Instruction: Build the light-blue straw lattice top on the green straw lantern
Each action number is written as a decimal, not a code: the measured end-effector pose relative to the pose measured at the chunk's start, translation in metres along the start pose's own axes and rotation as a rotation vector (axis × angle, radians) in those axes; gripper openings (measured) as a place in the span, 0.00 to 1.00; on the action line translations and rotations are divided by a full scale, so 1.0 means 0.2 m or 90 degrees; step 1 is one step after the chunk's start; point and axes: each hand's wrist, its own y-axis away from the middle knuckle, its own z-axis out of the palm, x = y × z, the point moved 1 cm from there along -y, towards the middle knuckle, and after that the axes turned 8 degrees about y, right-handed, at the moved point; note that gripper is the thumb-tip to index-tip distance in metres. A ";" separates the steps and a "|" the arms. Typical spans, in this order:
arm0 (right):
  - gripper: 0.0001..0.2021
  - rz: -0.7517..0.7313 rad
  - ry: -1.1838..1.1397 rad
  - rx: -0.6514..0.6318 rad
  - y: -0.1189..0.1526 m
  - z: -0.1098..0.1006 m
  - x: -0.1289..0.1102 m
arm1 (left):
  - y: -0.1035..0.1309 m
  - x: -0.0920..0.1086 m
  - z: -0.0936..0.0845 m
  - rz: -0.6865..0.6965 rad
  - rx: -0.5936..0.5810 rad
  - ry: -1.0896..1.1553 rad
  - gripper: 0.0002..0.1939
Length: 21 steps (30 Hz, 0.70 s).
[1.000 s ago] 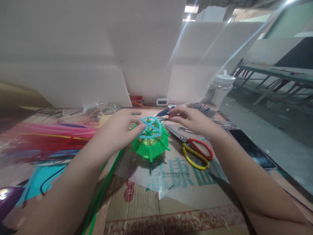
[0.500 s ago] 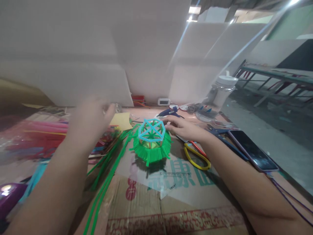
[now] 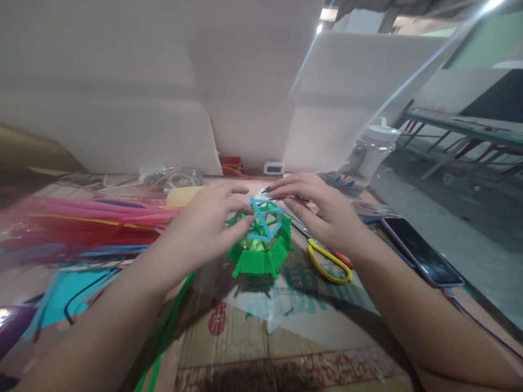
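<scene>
Green-and-blue craft model point(image 3: 261, 264) sits centrally on cardboard point(image 3: 229, 340). Left hand point(image 3: 220, 218): partly curled, fingertips at the model's 10 o'clock side; cannot tell if gripping. Right hand point(image 3: 321, 209): open, fingers curved, near its 2 o'clock side. Scissors point(image 3: 314, 253) at 4 o'clock; phone point(image 3: 423, 251) near worktop point(image 3: 484, 321) right edge, 3 o'clock. Printed cardboard gives room at 6 o'clock; "康" legible, other characters unclear.

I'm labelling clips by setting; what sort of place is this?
Probably a craft workspace: scissors, pink pipe-cleaner-like strips and a green-and-blue handmade piece sit on the worktable.
</scene>
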 end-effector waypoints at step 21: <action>0.07 -0.030 0.019 -0.045 0.01 0.05 -0.05 | -0.01 -0.04 0.02 -0.090 -0.020 0.160 0.14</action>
